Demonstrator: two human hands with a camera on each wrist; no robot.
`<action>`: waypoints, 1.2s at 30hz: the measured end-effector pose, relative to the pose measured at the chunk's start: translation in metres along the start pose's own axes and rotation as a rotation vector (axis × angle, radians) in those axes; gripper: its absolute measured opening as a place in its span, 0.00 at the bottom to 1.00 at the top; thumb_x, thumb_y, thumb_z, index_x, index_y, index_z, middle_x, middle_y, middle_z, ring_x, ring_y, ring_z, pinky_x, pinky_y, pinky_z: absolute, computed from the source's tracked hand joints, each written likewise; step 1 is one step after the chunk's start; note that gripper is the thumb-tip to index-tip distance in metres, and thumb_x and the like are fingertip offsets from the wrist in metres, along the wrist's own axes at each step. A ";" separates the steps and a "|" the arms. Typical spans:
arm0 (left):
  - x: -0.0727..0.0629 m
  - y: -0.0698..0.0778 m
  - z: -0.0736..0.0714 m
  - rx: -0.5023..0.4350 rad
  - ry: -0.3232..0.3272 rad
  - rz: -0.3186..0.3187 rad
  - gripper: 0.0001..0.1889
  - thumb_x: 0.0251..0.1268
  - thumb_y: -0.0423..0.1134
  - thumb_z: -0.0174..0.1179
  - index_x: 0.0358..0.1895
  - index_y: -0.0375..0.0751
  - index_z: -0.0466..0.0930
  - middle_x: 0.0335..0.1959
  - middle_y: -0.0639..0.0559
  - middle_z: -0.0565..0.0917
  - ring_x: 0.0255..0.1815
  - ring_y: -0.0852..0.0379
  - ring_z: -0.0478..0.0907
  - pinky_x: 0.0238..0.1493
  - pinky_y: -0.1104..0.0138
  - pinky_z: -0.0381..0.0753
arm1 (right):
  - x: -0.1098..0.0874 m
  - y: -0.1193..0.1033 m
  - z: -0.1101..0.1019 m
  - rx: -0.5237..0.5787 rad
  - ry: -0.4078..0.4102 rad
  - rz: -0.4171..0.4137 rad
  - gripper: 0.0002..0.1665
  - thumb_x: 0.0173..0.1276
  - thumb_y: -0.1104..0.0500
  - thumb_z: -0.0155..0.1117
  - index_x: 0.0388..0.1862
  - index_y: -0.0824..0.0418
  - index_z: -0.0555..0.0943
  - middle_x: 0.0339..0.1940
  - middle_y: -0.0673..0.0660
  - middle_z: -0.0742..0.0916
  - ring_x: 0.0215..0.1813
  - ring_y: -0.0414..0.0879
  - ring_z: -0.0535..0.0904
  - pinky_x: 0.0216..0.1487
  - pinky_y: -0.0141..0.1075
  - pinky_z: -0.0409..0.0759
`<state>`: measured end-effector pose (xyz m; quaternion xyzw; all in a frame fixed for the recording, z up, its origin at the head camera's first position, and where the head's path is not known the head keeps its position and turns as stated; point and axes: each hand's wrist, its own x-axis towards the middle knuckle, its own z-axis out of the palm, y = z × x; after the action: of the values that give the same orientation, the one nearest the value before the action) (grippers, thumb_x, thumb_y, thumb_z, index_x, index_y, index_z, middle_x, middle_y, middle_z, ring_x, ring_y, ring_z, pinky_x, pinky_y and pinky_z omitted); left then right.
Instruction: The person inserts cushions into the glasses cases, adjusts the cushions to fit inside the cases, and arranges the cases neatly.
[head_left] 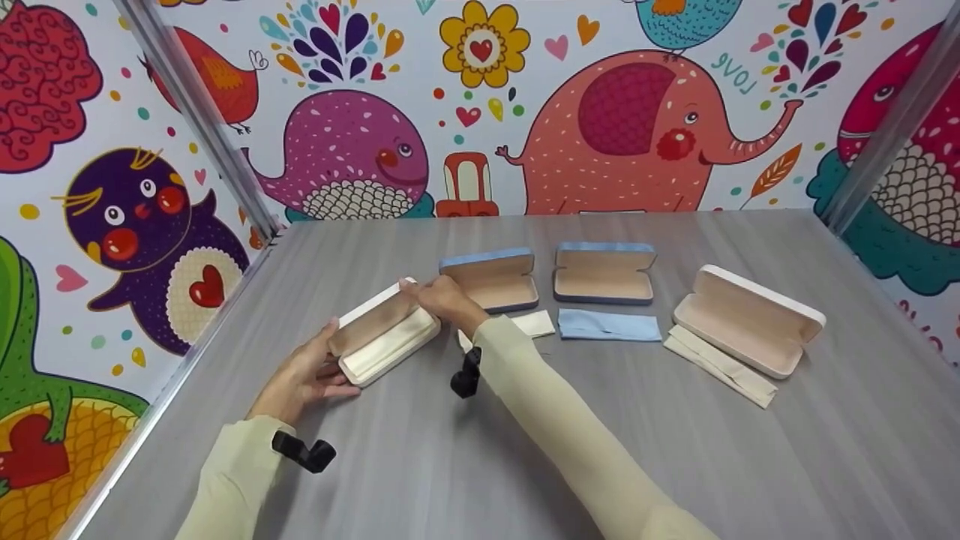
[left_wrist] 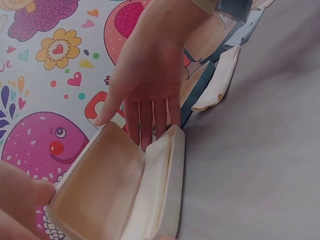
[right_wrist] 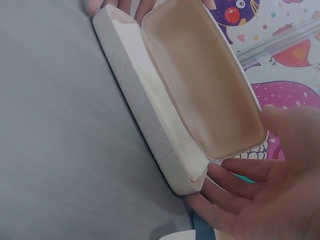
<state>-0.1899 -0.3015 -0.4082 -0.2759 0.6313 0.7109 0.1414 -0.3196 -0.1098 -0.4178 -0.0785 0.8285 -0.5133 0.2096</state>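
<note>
The white case (head_left: 375, 321) is standing open between both hands, nearer the left edge of the worktop (head_left: 405, 465) than the right, its long side slanting toward the far edge. Whether its underside is fully touching the surface, I cannot tell.

The left hand (head_left: 304, 375) is gripping the case's left end, thumb at the lid and fingers at the base; the right hand (head_left: 450, 304) is holding the opposite end, thumb on the lid's corner, fingers lying against the base's end wall. Both grips are closing around the case, none standing apart from it.

The shell is looking stiff and light, probably smooth enough to be sliding a little under dry fingers; the rounded ends are offering the safest hold, while the hinge is likely resisting slightly. The pale cloth (head_left: 391, 346) inside is lying folded lengthwise (soft, and probably easily pinched at the rim).

Toward the far edge, the left blue case (head_left: 491, 289) and the right blue case (head_left: 604, 283) are showing tan linings, with a cream cloth (head_left: 536, 324) and a blue cloth (head_left: 609, 325) lying in front. Toward the right edge, the other white case (head_left: 750, 322) is gaping beside a folded beige cloth (head_left: 720, 365).
</note>
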 end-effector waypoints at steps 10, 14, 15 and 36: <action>0.001 -0.001 -0.006 0.008 -0.007 0.003 0.47 0.75 0.61 0.45 0.77 0.24 0.40 0.70 0.28 0.60 0.52 0.45 0.72 0.58 0.46 0.82 | -0.002 -0.007 0.000 -0.044 -0.060 0.096 0.50 0.70 0.27 0.51 0.73 0.65 0.69 0.74 0.60 0.74 0.73 0.54 0.70 0.74 0.50 0.68; 0.000 -0.001 -0.008 0.010 -0.023 0.009 0.46 0.75 0.60 0.46 0.76 0.23 0.41 0.69 0.28 0.61 0.52 0.45 0.73 0.59 0.46 0.81 | -0.001 -0.009 0.002 -0.036 -0.047 0.090 0.45 0.75 0.32 0.50 0.74 0.66 0.67 0.76 0.62 0.72 0.77 0.55 0.66 0.76 0.49 0.66; 0.000 -0.001 -0.008 0.010 -0.028 0.011 0.46 0.76 0.60 0.45 0.76 0.23 0.41 0.68 0.29 0.61 0.52 0.46 0.72 0.59 0.47 0.82 | -0.001 -0.010 0.002 -0.026 -0.042 0.093 0.43 0.76 0.34 0.50 0.74 0.66 0.67 0.76 0.62 0.71 0.77 0.55 0.66 0.77 0.48 0.66; -0.003 -0.006 -0.012 0.007 -0.104 0.089 0.34 0.77 0.49 0.52 0.69 0.22 0.56 0.54 0.34 0.76 0.46 0.49 0.81 0.56 0.50 0.84 | -0.002 -0.009 -0.001 0.140 0.019 0.195 0.31 0.71 0.50 0.66 0.65 0.68 0.75 0.66 0.60 0.81 0.64 0.50 0.78 0.68 0.45 0.77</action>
<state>-0.1823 -0.3115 -0.4118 -0.2096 0.6373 0.7276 0.1434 -0.3189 -0.1121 -0.4093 0.0223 0.7964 -0.5476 0.2557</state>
